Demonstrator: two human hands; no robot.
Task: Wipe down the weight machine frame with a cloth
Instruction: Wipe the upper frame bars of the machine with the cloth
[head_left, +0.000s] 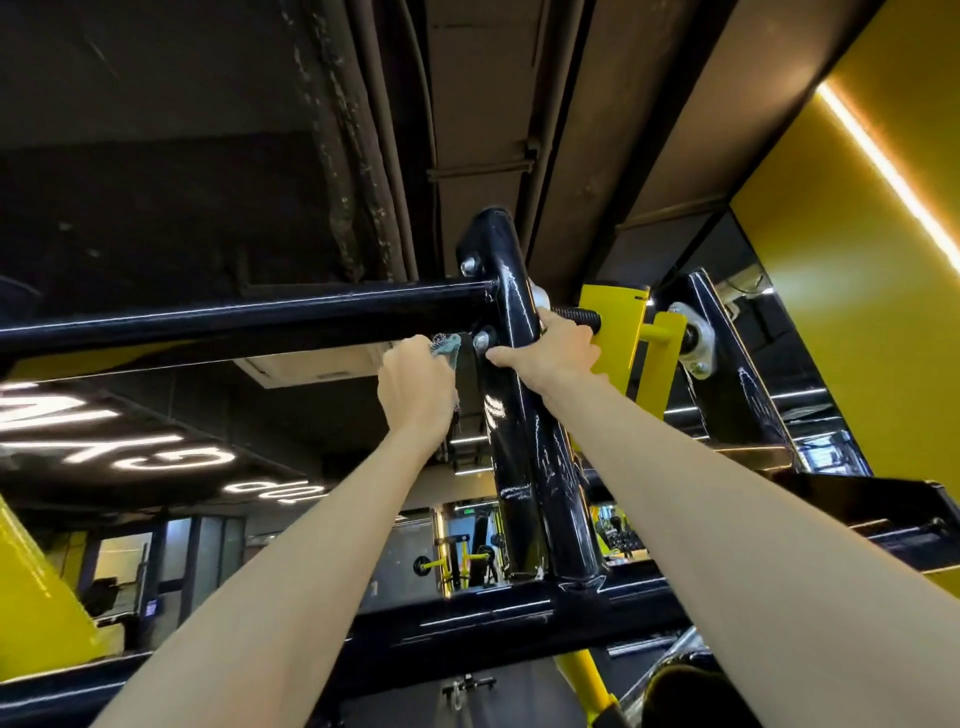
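I look up at the glossy black weight machine frame. An upright post (524, 431) meets a horizontal crossbar (249, 319) near the ceiling. My left hand (415, 387) grips a small teal cloth (445, 347) just under the crossbar, close to the joint and a silver bolt (480, 341). Only a corner of the cloth shows above my fingers. My right hand (553, 351) is wrapped round the upright post just right of that bolt, thumb on the near side. Both arms reach upward.
A lower black bar (467, 631) crosses below my forearms. Yellow brackets (615, 322) and a threaded rod (576, 316) sit right of the post, beside a second black upright (727, 374). Ceiling pipes run overhead. A yellow wall with a light strip stands right.
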